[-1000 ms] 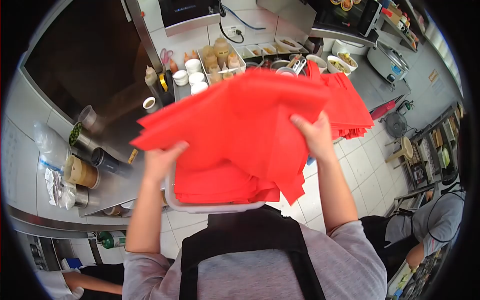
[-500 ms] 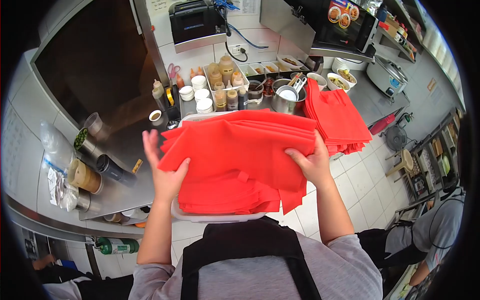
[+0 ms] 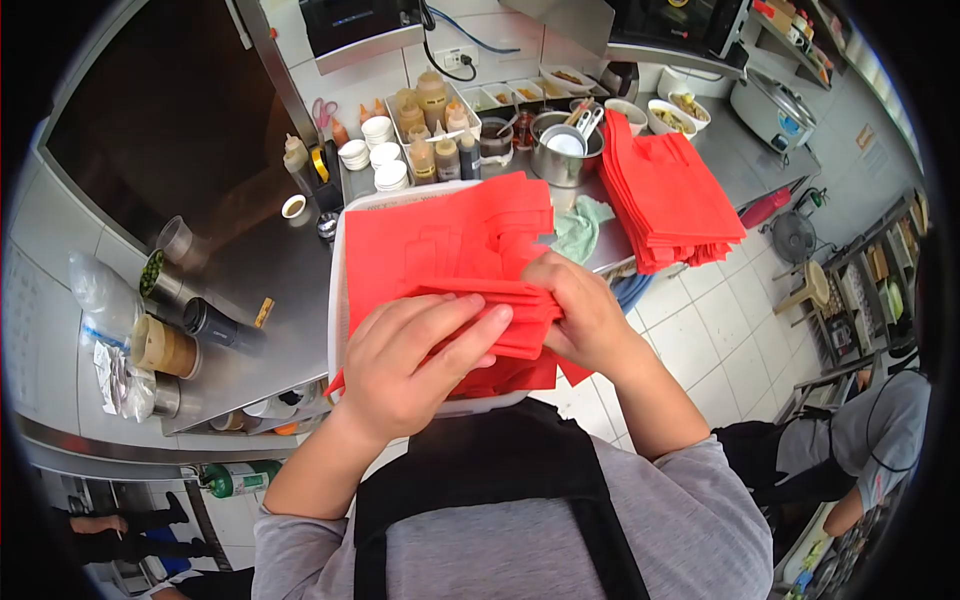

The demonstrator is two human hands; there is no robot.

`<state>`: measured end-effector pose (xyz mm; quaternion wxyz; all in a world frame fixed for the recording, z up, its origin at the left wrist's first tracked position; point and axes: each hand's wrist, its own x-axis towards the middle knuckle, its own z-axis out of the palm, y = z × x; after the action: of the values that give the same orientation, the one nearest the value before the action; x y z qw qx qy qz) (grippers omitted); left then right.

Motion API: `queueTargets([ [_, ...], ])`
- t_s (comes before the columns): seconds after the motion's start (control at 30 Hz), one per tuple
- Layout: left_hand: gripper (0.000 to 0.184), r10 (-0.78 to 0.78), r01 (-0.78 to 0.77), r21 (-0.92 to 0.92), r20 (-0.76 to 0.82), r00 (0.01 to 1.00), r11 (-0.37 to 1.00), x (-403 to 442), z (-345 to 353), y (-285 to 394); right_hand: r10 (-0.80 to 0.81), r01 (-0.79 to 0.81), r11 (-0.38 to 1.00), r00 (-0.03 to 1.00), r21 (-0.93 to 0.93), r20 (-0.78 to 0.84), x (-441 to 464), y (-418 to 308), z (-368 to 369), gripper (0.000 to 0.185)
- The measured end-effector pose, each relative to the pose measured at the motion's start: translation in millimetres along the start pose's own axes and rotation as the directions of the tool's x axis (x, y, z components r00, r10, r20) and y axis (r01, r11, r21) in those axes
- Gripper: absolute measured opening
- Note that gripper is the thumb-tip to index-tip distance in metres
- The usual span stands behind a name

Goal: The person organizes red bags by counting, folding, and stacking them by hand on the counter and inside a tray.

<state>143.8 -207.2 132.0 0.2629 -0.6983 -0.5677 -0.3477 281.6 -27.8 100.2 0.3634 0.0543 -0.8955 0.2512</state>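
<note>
Gathered red fabric [image 3: 520,325] is between my two hands, bunched in layered folds. My left hand [image 3: 410,355] lies over its left part with the fingers closed on it. At its right end my right hand [image 3: 580,310] grips the folds. Under and behind the hands, more red fabric pieces [image 3: 395,250] lie stacked in a white plastic bin [image 3: 338,290]. A second stack of red fabric bags [image 3: 670,195] rests on the counter to the right of the bin.
Sauce bottles [image 3: 432,95], white cups [image 3: 391,176] and a steel pot [image 3: 567,160] stand behind the bin. A green cloth [image 3: 580,230] lies beside it. A dark tumbler [image 3: 215,322] is at left. A co-worker [image 3: 850,440] is at right.
The red fabric that was spread wide between my hands is now folded and bunched. Both hands have come together over the bin, and the stack inside it shows more.
</note>
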Motion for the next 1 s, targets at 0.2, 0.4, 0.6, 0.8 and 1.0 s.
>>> queueTargets([
  [0.2, 0.028, 0.034, -0.043, -0.060, -0.128, 0.991, 0.997, -11, 11, -2, -0.001, 0.002, 0.999, 1.000, 0.041, -0.018, 2, -2, 2, 0.049],
  [0.4, 0.031, 0.015, -0.027, -0.076, -0.154, 0.988, 0.997, -14, 7, -4, 0.053, -0.052, 0.998, 0.998, 0.040, -0.016, 6, -7, 3, 0.046],
  [0.6, 0.024, -0.154, 0.159, -0.203, 0.041, 0.987, 0.966, 4, -4, -2, -0.009, 0.017, 0.998, 0.992, 0.066, -0.126, 6, -4, 10, 0.053],
  [0.8, 0.022, -0.418, 0.405, -0.228, -0.008, 0.909, 0.885, 16, -3, 1, -0.092, 0.094, 0.996, 0.978, 0.003, -0.185, 6, 3, 11, 0.055],
  [1.0, 0.023, -0.362, 0.359, -0.150, 0.009, 0.932, 0.921, 35, 0, -2, -0.196, 0.156, 0.969, 0.958, -0.191, -0.211, 7, 6, 11, 0.034],
])
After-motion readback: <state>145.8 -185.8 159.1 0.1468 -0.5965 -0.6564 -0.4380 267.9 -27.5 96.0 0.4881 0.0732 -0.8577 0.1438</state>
